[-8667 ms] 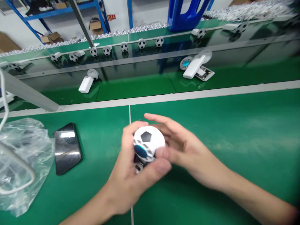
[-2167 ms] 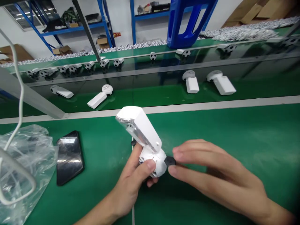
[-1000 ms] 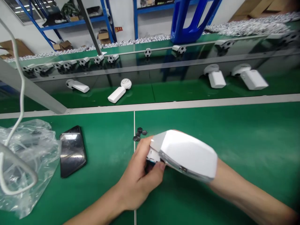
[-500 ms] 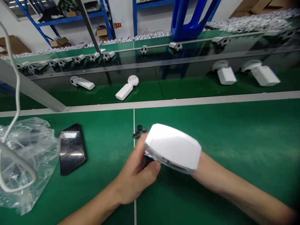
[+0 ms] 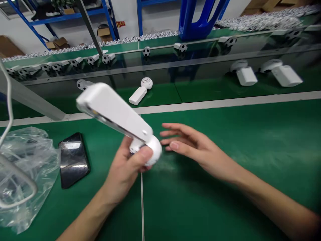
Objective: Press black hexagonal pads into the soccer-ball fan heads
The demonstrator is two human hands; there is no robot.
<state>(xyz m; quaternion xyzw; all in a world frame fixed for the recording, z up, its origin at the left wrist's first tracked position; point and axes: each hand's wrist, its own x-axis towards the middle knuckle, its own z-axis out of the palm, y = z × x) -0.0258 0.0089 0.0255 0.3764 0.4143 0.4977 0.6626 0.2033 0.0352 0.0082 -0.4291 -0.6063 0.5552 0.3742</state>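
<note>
In my left hand is a white device with a long flat body and a round ball-like head. My thumb presses on the ball head, and the flat body points up and to the left. Part of the ball is hidden by my fingers. My right hand hovers just right of the ball head, fingers apart, holding nothing and not touching the device. A similar white device with a perforated ball head lies behind on the conveyor.
A black phone lies left on the green table, beside a clear plastic bag and a white cable. Two more white devices sit at right on the conveyor. Beyond stand football-patterned pieces and a blue stool.
My left hand has moved left and turned the device so its ball head shows. My right hand has come away from it and opened. The small black pieces are no longer visible.
</note>
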